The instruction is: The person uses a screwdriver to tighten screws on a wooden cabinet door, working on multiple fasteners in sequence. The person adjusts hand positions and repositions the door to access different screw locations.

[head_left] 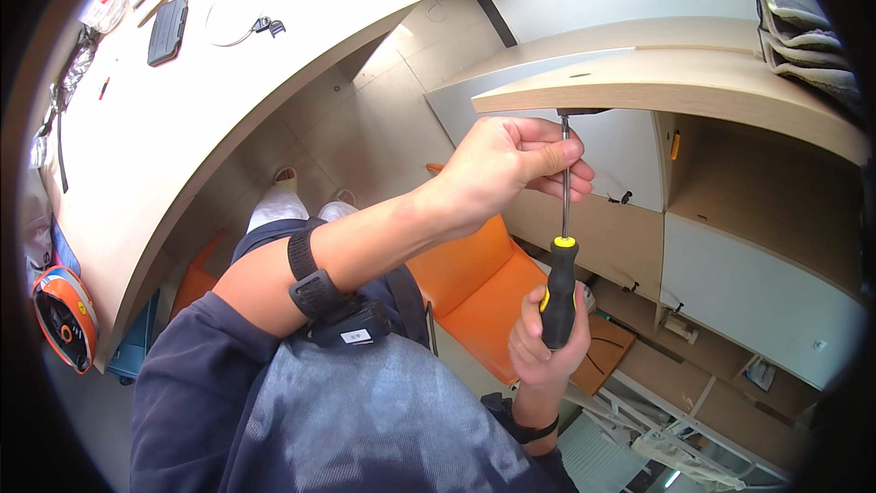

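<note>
A screwdriver (559,288) with a black and yellow handle stands upright in the picture, its shaft pointing to the underside of a light wooden board (657,82). My right hand (549,342) is wrapped round the lower part of the handle. Higher up, my left hand (525,160) pinches the metal shaft near its tip between thumb and fingers. The tip meets a small dark fitting (581,112) under the board's edge; how it sits there is too small to tell.
An orange chair (484,297) stands beneath my arms. Cabinets with white doors (757,283) and an open compartment (776,173) lie to the right. A white desk (228,46) holds a dark case (168,31) and a cable. Folded grey cloth (808,46) rests on the board.
</note>
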Action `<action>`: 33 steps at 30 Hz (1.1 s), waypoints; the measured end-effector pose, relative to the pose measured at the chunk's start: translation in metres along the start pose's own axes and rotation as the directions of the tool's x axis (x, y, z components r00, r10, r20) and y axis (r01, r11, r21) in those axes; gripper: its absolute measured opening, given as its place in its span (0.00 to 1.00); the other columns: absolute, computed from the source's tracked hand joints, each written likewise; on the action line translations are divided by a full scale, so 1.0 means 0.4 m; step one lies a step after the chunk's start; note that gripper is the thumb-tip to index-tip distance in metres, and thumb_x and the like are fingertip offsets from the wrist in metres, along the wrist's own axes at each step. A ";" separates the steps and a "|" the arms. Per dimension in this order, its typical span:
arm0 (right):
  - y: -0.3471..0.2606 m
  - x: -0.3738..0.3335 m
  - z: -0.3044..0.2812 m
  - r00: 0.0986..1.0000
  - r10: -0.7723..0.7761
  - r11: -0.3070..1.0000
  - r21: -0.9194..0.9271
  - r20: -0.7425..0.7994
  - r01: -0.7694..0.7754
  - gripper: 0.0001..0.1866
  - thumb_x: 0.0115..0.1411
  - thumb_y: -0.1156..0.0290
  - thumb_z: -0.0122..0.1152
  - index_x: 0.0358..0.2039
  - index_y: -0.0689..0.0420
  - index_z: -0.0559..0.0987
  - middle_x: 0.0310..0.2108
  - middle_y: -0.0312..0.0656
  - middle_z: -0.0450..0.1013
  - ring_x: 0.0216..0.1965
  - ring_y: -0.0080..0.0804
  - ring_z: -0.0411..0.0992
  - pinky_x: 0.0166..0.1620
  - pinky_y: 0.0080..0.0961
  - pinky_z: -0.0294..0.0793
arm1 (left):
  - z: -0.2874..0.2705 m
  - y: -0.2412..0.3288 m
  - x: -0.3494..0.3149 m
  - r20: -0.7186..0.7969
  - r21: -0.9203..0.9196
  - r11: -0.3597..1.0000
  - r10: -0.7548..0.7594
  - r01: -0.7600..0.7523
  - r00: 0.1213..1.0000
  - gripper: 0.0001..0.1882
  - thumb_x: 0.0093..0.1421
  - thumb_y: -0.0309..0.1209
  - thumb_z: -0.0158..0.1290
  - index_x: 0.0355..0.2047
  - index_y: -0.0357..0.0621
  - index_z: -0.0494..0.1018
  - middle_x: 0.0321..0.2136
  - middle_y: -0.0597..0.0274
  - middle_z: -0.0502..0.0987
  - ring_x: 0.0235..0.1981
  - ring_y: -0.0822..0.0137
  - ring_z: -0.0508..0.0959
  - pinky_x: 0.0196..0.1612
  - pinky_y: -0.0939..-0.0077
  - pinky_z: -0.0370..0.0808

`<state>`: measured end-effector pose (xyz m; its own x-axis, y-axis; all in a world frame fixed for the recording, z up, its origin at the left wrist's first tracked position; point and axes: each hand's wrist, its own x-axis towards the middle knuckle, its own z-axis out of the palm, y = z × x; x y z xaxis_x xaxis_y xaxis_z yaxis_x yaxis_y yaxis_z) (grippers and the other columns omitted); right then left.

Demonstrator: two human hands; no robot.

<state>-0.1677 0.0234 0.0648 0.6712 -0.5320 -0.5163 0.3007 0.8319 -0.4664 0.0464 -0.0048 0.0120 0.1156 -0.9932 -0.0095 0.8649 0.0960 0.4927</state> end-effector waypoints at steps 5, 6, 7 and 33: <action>0.049 -0.003 0.016 0.817 -0.575 0.312 -0.908 0.053 0.278 0.23 0.62 0.59 0.50 0.47 0.67 0.64 0.35 0.47 0.69 0.15 0.16 0.59 0.18 0.14 0.60 | 0.009 0.012 0.006 -0.085 0.043 0.999 -0.025 0.029 0.996 0.13 0.58 0.33 0.55 0.34 0.32 0.74 0.29 0.55 0.78 0.31 0.68 0.79 0.38 0.75 0.77; 0.051 -0.002 -0.004 0.737 -0.672 0.120 -0.970 0.077 0.211 0.19 0.57 0.68 0.57 0.44 0.66 0.66 0.30 0.43 0.70 0.17 0.19 0.62 0.23 0.17 0.64 | 0.011 0.014 0.008 -0.092 0.059 0.998 -0.028 0.033 0.995 0.13 0.58 0.34 0.55 0.33 0.33 0.74 0.29 0.55 0.78 0.30 0.68 0.79 0.37 0.75 0.76; 0.052 0.000 -0.003 0.737 -0.665 0.046 -0.978 0.123 0.205 0.18 0.58 0.67 0.56 0.43 0.66 0.66 0.28 0.41 0.70 0.18 0.19 0.63 0.24 0.17 0.64 | 0.011 0.011 0.009 -0.097 0.078 0.996 -0.035 0.042 0.995 0.13 0.57 0.34 0.56 0.33 0.34 0.74 0.28 0.55 0.78 0.29 0.68 0.79 0.37 0.75 0.76; 0.043 0.024 0.025 0.915 -0.393 0.717 -0.653 -0.090 0.244 0.20 0.64 0.56 0.42 0.38 0.64 0.64 0.18 0.41 0.66 0.12 0.15 0.54 0.17 0.12 0.55 | -0.008 -0.002 0.006 -0.001 0.009 1.000 -0.013 0.013 1.000 0.13 0.61 0.33 0.51 0.37 0.34 0.70 0.32 0.54 0.77 0.35 0.66 0.78 0.42 0.73 0.75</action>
<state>-0.1495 0.0343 0.0589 0.4350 -0.8280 -0.3538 -0.0632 0.3639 -0.9293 0.0477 -0.0072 0.0088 0.1053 -0.9943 -0.0170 0.8618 0.0827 0.5005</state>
